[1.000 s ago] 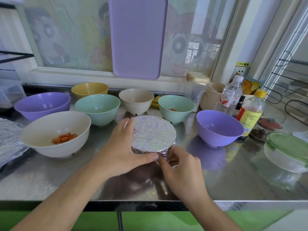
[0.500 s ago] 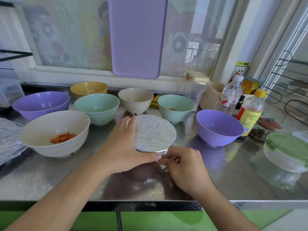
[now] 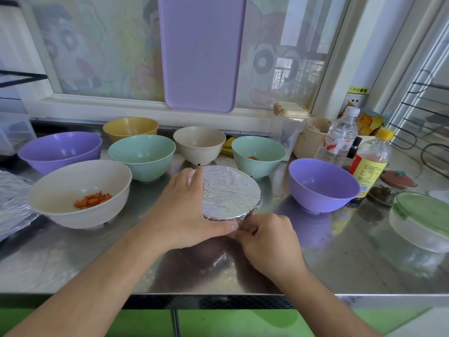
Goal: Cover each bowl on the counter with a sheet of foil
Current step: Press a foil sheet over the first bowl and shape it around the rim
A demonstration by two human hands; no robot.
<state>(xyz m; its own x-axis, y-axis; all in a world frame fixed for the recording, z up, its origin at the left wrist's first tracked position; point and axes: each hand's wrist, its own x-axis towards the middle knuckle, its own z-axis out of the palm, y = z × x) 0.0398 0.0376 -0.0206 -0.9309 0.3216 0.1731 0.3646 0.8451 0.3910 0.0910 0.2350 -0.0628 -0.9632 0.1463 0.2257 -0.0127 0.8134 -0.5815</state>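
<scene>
steel counter (image 3: 340, 263), bowls (image 3: 143, 155), bottles (image 3: 339, 139)

Crinkled, shiny foil (image 3: 230, 192) covers the middle bowl. The counter (image 3: 352, 259) is brushed, reflective metal. The open bowls, like the near-left cream bowl (image 3: 80, 193), look matt plastic.

Bottles (image 3: 340, 139) (two), lidded container (image 3: 424, 221)

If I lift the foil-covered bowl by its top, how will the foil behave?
The foil-covered bowl wears thin, wrinkled foil, so the top would probably dent under fingers. Its crimped edge, which the right hand pinches and the left hand steadies, may slip off; lifting under the bowl seems safer.
</scene>
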